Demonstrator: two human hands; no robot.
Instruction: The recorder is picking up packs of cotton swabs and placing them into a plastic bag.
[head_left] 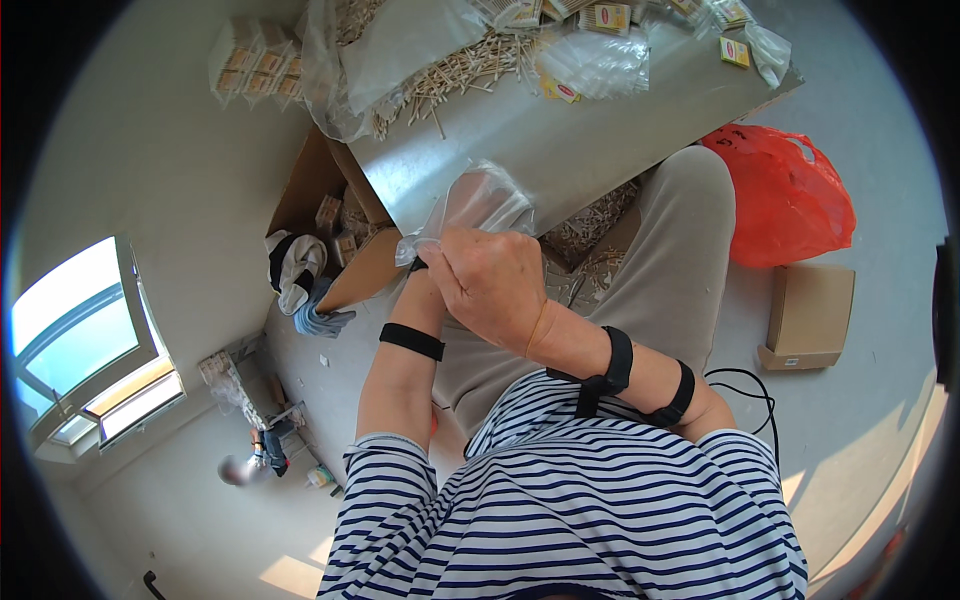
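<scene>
Clear plastic covering (515,203): over your left hand (478,195), by the metal table's (600,140) near left corner; your right hand (495,285) pinches its cuff at the wrist; left grip: cannot tell

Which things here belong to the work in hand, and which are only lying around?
In the work:
- clear plastic over the left hand, right hand gripping it
- probably the loose swabs and clear bags on the table

Seemingly just lying about:
- red bag
- small brown box on the floor
</scene>
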